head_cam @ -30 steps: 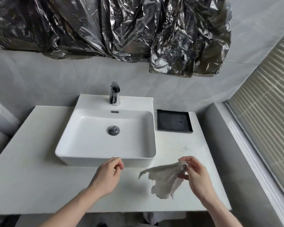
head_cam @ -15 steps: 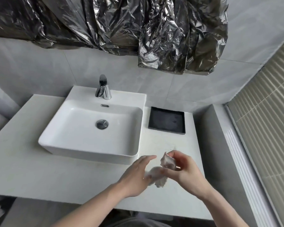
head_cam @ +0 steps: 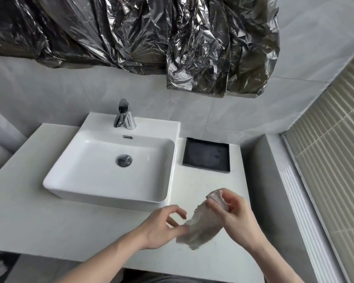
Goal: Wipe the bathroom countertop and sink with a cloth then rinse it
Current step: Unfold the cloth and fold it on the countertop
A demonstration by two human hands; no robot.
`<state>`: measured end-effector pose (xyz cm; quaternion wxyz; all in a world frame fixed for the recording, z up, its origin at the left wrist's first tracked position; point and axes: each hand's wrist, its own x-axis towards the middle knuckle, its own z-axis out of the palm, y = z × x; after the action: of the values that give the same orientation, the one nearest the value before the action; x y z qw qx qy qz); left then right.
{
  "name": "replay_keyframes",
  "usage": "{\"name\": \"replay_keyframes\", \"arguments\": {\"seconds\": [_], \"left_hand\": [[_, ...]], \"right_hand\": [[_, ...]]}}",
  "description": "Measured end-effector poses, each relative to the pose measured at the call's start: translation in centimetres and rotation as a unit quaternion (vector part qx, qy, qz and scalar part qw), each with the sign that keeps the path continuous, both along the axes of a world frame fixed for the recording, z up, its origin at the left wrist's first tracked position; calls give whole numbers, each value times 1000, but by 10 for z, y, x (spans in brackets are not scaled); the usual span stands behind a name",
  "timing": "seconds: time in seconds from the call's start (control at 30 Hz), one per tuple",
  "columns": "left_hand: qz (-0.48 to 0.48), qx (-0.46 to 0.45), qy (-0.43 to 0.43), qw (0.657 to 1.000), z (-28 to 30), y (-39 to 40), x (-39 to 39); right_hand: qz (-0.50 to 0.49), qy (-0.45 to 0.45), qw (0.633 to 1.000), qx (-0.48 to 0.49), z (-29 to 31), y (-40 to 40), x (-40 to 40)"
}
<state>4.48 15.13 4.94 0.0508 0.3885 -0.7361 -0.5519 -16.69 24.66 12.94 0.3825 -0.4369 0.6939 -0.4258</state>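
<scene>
- Holding a pale, crumpled cloth (head_cam: 202, 223) above the front right part of the countertop (head_cam: 49, 221), the right hand (head_cam: 236, 217) pinches its upper end between thumb and fingers.
- The left hand (head_cam: 161, 227) sits just beside the cloth's lower end — its fingers are loosely curled and slightly apart, the fingertips touching the cloth's left edge; whether they grip it cannot be told.
- The cloth hangs slanted between the two hands, upper end to the right, lower end toward the front edge of the countertop.
- A white square sink (head_cam: 114, 193) stands on the countertop to the left of the hands, its basin bare, with a round metal drain (head_cam: 124, 160) in the middle.
- A chrome tap (head_cam: 124, 115) rises from the sink's back rim.
- A shallow black tray (head_cam: 206, 155) lies at the back right corner of the countertop — just beside the sink, well apart from the hands.
- Crinkled silver foil (head_cam: 151, 31) covers the wall above.
</scene>
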Motion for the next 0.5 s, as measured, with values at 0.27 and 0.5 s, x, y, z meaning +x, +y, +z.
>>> {"name": "replay_keyframes", "arguments": {"seconds": [0.27, 0.5], "left_hand": [[-62, -98, -18, 993, -1, 0, -47], [78, -205, -22, 975, -11, -32, -39]], "right_hand": [[56, -31, 998, 12, 5, -3, -11], [-8, 70, 997, -20, -12, -8, -53]]}}
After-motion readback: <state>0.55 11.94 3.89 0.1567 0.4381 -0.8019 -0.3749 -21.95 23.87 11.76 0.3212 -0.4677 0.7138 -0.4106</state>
